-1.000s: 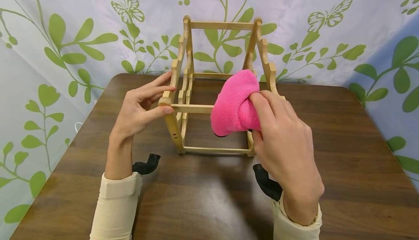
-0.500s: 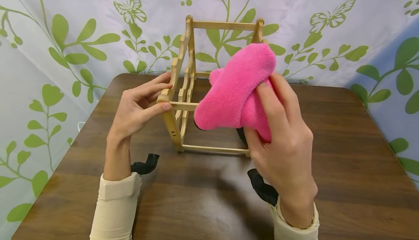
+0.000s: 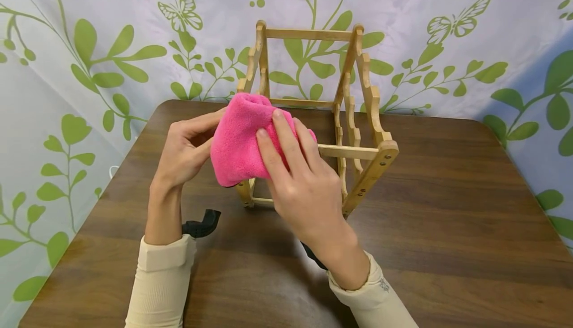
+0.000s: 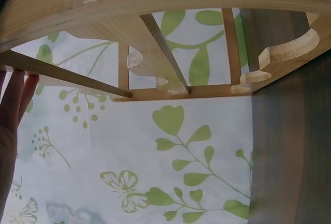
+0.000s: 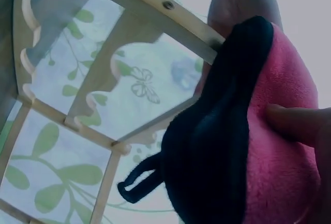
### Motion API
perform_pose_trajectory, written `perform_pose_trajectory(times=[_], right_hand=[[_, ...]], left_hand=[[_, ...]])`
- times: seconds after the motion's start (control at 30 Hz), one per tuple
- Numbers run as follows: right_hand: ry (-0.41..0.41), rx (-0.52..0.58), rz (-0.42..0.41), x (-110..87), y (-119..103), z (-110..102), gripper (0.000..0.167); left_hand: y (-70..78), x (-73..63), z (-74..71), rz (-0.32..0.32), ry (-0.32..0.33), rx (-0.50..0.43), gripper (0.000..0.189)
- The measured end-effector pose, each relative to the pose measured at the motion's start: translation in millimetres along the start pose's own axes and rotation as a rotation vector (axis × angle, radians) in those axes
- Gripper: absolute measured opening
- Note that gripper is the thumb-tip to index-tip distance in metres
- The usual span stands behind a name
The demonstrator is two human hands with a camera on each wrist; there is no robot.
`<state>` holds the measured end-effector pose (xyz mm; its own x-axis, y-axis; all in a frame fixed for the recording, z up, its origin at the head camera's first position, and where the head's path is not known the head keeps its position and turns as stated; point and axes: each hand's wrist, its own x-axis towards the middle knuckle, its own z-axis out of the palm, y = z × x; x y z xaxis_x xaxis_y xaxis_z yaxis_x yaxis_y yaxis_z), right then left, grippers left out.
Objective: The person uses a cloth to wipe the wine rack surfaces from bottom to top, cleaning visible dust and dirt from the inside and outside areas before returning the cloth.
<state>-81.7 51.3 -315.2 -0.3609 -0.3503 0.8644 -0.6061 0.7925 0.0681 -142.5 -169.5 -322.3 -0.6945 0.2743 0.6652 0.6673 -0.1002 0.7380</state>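
A pale wooden rack [image 3: 367, 179] with wavy notched side rails stands on the table. My left hand [image 3: 181, 146] holds its front left corner, with the fingertips hidden behind the cloth in the head view. In the left wrist view, fingers [image 4: 14, 100] of that hand lie against a rack bar. My right hand [image 3: 306, 189] grips a folded pink cleaning cloth [image 3: 237, 144] over the same corner and the left part of the front bar. The right wrist view shows the cloth's black edging [image 5: 212, 146] and hanging loop [image 5: 137, 182], with the thumb on the pink side.
A dark brown wooden table [image 3: 447, 208] lies under the rack. Behind it hangs a white backdrop [image 3: 112, 0] with green leaves and butterflies. A black wrist mount [image 3: 201, 223] sticks out beside the left wrist.
My right hand has lifted the pink cloth off the middle and right of the front bar and carried it left onto the corner by my left hand. The left hand has stayed in place.
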Motion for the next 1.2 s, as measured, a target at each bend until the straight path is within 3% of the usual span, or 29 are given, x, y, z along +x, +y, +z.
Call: perform_pose_trajectory(times=[0.13, 0.4, 0.53, 1.2], right_hand=[[-0.012, -0.055, -0.005, -1.8, -2.6, 4.7, 0.034], [0.146, -0.066, 0.001, -0.5, -2.8, 16.1, 0.023], [0.164, -0.037, 0.015, 0.9, -3.4, 15.2, 0.022], [-0.073, -0.027, 0.186, 1.4, 6.3, -22.0, 0.027]], left_hand=[[-2.0, 0.2, -0.7, 0.011, -0.007, -0.016, 0.031], [-3.9, 1.1, -2.3, -0.003, -0.05, -0.087, 0.04], [-4.8, 2.1, -1.3, -0.003, -0.066, -0.108, 0.038], [-6.2, -1.5, -3.7, -0.059, -0.054, -0.073, 0.051]])
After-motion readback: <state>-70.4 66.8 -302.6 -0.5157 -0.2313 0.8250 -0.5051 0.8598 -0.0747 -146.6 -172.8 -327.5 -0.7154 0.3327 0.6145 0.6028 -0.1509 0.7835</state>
